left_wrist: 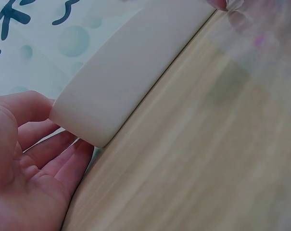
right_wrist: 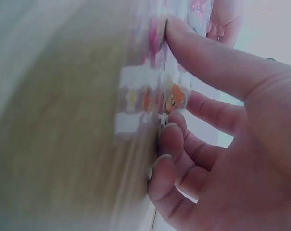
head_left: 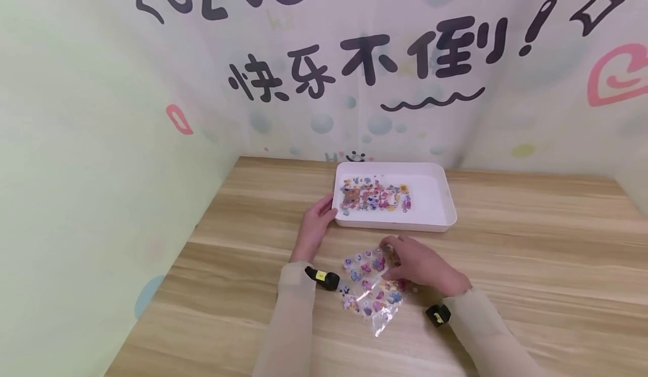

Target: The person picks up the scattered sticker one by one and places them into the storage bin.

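Note:
A white tray [head_left: 430, 202] stands on the wooden table, with clear sticker sheets [head_left: 372, 197] lying in its left part. My left hand [head_left: 315, 222] holds the tray's front left corner, thumb at the edge and fingers along the side; the left wrist view shows the palm [left_wrist: 27, 178] beside the tray's end wall. In front of the tray, my right hand [head_left: 420, 261] grips a clear sheet of small colourful stickers [head_left: 367, 278] between thumb and curled fingers. Seen from the right wrist, an orange sticker [right_wrist: 174, 98] shows between the fingertips.
The wooden table [head_left: 531, 242] reaches back to a printed cloth wall [head_left: 506, 135] with dark lettering. Another pale cloth wall [head_left: 91, 140] borders the left side. Black wrist devices [head_left: 437, 314] sit at both cuffs.

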Tool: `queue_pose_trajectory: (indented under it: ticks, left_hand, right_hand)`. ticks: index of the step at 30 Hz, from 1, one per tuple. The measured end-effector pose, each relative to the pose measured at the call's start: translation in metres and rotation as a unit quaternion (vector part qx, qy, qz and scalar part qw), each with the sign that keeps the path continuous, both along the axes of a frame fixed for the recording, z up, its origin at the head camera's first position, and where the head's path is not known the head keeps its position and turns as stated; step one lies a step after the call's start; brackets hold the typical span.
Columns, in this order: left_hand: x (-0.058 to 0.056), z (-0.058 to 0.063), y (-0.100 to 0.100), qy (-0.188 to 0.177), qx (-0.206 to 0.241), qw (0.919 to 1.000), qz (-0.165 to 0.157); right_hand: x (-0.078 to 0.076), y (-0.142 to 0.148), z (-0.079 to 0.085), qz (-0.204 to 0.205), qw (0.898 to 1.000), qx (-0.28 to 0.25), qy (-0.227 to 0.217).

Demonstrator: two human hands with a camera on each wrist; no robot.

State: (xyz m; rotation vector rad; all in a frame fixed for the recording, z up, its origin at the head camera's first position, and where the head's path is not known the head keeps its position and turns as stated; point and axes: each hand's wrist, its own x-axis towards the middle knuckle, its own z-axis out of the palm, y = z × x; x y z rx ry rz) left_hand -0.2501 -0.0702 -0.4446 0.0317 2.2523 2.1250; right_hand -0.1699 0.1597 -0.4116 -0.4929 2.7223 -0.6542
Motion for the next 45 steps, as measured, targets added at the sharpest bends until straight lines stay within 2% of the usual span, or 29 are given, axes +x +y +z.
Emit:
queue_pose_trajectory:
  ticks: [7,13,19,23,33,38,45]
  left_hand:
    - [0.001,-0.001,-0.002,-0.003,0.000,1.0000,0.001]
    - [0.000,-0.002,0.000,0.008,0.002,1.0000,-0.002]
    - [-0.002,-0.002,0.000,0.006,-0.003,1.0000,-0.001]
    - [-0.002,-0.001,0.000,0.005,-0.009,1.0000,0.000]
    - [-0.001,-0.001,-0.001,-0.003,-0.009,1.0000,0.001]
    - [-0.001,-0.001,-0.001,-0.006,0.000,1.0000,0.000]
    - [0.000,-0.001,0.000,0.002,0.011,0.9999,0.001]
  right_hand:
    - [0.003,0.000,0.000,-0.011,1.000,-0.012,-0.006]
    - [0.000,0.000,0.001,-0.015,1.000,-0.019,-0.004]
    - [-0.001,0.000,0.001,-0.015,0.998,-0.062,-0.019]
    - [-0.001,0.001,0.002,-0.015,0.997,-0.072,-0.022]
    - [-0.003,0.004,0.003,-0.012,0.997,-0.071,0.023]
    - [-0.002,0.005,0.006,-0.019,0.997,-0.067,0.029]
    - [-0.001,0.010,0.006,-0.026,0.995,-0.049,0.085]
